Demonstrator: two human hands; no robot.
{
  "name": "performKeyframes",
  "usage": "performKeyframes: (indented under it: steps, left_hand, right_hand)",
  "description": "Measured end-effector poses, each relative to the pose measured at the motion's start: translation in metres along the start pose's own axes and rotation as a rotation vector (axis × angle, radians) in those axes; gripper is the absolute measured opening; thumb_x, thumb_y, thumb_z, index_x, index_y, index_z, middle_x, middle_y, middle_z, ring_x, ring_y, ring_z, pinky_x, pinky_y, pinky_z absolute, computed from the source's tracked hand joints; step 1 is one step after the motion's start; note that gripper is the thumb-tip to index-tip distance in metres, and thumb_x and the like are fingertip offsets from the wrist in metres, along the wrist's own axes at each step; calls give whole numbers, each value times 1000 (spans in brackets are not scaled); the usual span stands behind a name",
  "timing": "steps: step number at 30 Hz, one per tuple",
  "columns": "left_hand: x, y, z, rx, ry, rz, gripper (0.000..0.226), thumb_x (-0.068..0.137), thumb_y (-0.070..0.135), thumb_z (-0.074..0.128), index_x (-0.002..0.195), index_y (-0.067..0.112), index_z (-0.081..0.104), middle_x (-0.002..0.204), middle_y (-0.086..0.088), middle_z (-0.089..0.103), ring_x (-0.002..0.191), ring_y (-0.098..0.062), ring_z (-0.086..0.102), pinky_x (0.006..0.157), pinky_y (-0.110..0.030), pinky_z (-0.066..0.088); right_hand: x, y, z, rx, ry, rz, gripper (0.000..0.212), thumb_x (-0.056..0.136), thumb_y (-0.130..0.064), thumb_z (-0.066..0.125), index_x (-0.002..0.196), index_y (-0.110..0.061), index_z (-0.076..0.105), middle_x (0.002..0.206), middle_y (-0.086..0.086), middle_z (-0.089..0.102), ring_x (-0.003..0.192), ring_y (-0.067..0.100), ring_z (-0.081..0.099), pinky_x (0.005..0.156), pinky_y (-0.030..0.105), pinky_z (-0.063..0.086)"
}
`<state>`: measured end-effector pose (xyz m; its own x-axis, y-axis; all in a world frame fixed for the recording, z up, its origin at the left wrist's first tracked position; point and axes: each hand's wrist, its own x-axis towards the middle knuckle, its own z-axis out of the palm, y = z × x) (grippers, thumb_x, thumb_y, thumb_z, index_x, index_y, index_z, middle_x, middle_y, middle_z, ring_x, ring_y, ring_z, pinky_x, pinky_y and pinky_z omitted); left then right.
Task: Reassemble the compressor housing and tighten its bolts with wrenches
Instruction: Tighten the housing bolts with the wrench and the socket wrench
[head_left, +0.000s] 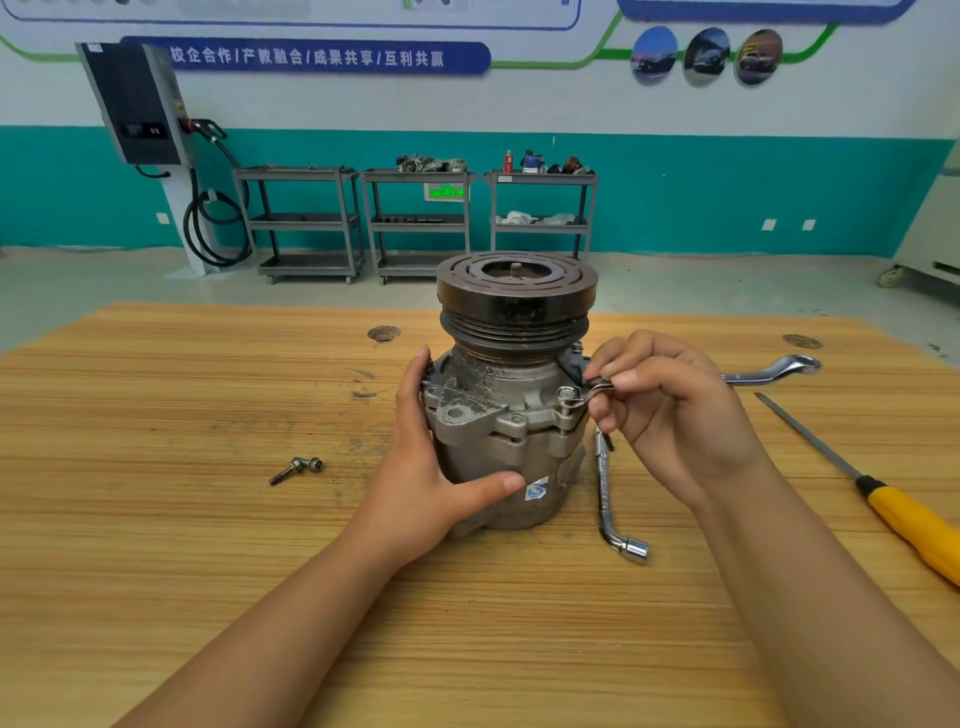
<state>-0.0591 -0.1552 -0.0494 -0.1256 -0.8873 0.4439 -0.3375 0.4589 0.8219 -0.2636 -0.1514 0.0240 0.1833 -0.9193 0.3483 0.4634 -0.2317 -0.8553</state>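
I'm looking down at the compressor (506, 410), standing upright in the middle of the wooden counter (208, 519), pulley end up. The pulley (517, 296) is dark and grooved, with slotted rings on its face and a short threaded shaft poking up at the center. Below it the housing is dull grey cast metal, grimy and speckled on the shoulder, with bolt ears around a seam where the two halves meet; there's a small blue-and-white sticker low on the front. My left hand (441, 467) wraps the left side of the body, fingers (415, 384) curled around the back and thumb pressed flat across the front. My right hand (670, 410) is pinched closed on a slim wrench (769, 371), whose near end sits over a bolt head (568, 397) on the right-hand ear, while its far ring end sticks out past my knuckles. An L-shaped socket wrench (615, 504) lies on the counter just right of the housing, partly under my right hand. Two loose bolts (297, 469) lie together to the left, well apart from the compressor. A yellow-handled screwdriver (883, 499) rests far right.
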Motion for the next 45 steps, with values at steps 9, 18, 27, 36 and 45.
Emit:
performKeyframes:
  steps: [9,18,27,36,45]
  left_hand:
    - [-1,1,0,3,-1,2,115,50,58,81,125,72,-5,116,64,22,117,31,30,88,7,27]
    - [-1,2,0,-4,3,3,116,50,54,81,127,67,-5,116,63,24,112,34,29,84,9,26]
    - [-1,1,0,-22,-2,-18,115,49,57,82,124,74,-4,119,58,26,123,22,33,94,1,31]
    - [-2,2,0,-3,-9,-13,117,50,57,81,128,69,-5,119,61,23,117,29,30,90,5,29]
    - [-2,3,0,6,-5,-2,117,51,54,82,128,67,-6,124,56,24,118,29,30,90,6,27]
  right_hand:
    - [-20,21,18,-504,162,-534,16,64,12,48,55,-1,49,65,3,52,50,27,51,42,32,41]
    - [-18,10,22,-534,147,-557,22,64,12,50,56,-8,53,65,3,53,55,19,52,44,31,43]
    - [-2,-2,2,-17,1,-45,25,63,5,46,51,-12,61,64,7,61,46,16,56,43,20,45]
    - [-9,14,6,-151,99,-247,29,63,5,46,50,-17,57,63,4,57,41,21,50,40,22,39]
    - [-20,24,29,-998,117,-844,14,63,12,49,55,1,48,61,7,41,55,21,38,47,28,32]
